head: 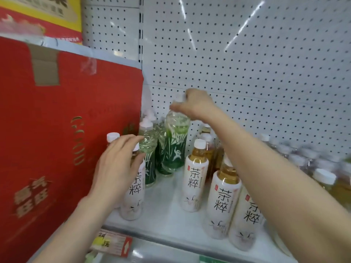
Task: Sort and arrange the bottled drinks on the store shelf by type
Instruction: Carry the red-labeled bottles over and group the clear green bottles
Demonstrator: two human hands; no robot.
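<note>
- Right hand (193, 104), upper centre of frame, fingers curled round the cap and neck of a green-label bottle (173, 145). The bottle is upright, at the back of the shelf (167, 215), base at or just above the shelf board, cannot tell which.
- Second green-label bottle (149, 149) just left of it, upright, close to the red carton's edge. More white caps behind it, too blurred to count.
- Left hand (117, 166), centre-left, fingers straight and spread and not closed on anything, lying across the neck of a white-label tea bottle (133, 188). Fingertips reach to the second green-label bottle; contact unclear.
- White cap (113, 137) of another bottle pokes up behind the left hand's knuckles.
- Row of white-label bottles (222, 202) with amber drink, lower centre to lower right, running front to back under the right forearm.
- Clear bottles (303, 158) at right edge, blurred, type unreadable.
- Red carton (57, 130) fills the left of the frame, taped on top, gold print.
- White pegboard (247, 63) behind the shelf.
- Price tag (112, 243) on the shelf's front lip, lower centre-left.
</note>
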